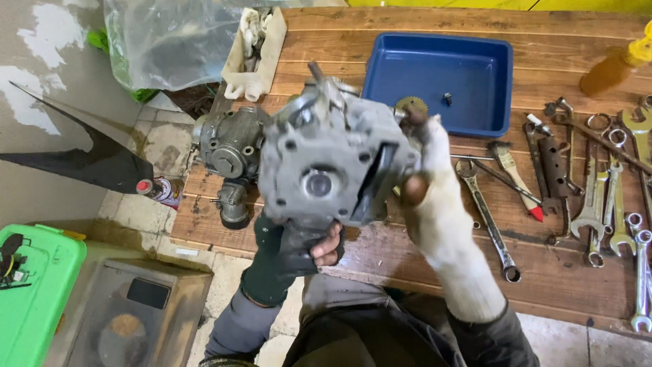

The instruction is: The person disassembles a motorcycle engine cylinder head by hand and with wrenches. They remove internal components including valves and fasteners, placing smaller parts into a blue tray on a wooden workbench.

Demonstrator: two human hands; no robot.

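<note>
Carefully turning the grey engine casting [333,163] held up over the workbench [407,251].

My left hand [299,251], in a dark torn glove, grips it closed from underneath; my right hand [428,197], white-gloved, clamps its side by the small gear [411,105]. I'd judge it heavy, so I would keep the lower palm bearing the weight, rotate slowly, and stay over the bench, away from the blue tray [475,115] and spanners [611,197].

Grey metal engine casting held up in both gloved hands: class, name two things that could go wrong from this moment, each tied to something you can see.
1. The grey casting is held in the air above the wooden bench near its edge. The left hand grips only its bottom and the right hand one side, so it could slip and fall.
2. If it tips right, it may strike the wrenches or the blue tray.
</note>
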